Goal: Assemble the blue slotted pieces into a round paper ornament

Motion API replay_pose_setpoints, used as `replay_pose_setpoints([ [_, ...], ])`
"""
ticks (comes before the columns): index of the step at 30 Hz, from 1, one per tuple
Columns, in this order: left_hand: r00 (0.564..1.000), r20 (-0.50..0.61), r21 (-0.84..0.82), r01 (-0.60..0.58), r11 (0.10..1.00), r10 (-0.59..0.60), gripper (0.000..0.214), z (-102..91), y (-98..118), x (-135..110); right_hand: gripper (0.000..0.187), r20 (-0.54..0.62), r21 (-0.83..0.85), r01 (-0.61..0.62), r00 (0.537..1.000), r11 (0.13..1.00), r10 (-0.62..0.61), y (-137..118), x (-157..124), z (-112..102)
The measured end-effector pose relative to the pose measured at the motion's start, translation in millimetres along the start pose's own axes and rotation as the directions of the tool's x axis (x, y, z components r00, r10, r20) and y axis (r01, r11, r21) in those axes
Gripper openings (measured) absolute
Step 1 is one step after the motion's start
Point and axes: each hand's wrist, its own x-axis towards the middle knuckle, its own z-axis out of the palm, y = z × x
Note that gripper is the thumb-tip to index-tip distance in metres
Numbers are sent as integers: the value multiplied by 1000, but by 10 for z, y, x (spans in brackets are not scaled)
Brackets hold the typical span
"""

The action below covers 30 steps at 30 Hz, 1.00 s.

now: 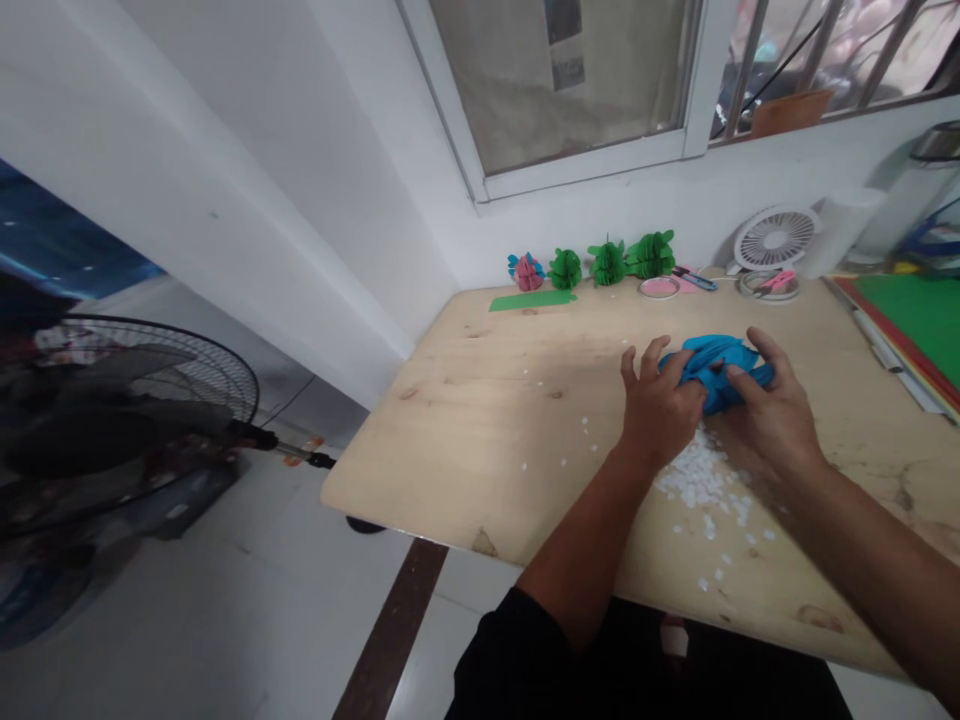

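Both hands grip a blue folded-paper piece (718,362) just above the wooden table. On its left side my left hand (664,402) presses with thumb and fingers, some of them spread away from the paper. My right hand (780,410) holds the other side, its thumb on the near face and a finger curled behind. Below the hands lies a heap of small white paper bits (697,475), partly hidden by the wrists.
Along the wall stand a pink-and-blue paper ornament (528,272) and several green paper ornaments (609,264). A green strip (532,300), a cutter knife (694,279), a small white fan (776,238) and coloured sheets (911,325) lie farther back. A floor fan (135,410) stands left.
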Motion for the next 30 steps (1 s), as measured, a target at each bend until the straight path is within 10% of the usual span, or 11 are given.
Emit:
replay_pose_setpoints([
  [15, 959, 18, -219, 278, 935, -282, 3, 51, -32, 24, 74, 21, 108, -43, 999, 993, 41, 1, -3, -6],
  [30, 995, 46, -416, 98, 904, -87, 6, -74, -108, 63, 73, -7, 112, -17, 1000, 994, 18, -28, 107, -76],
])
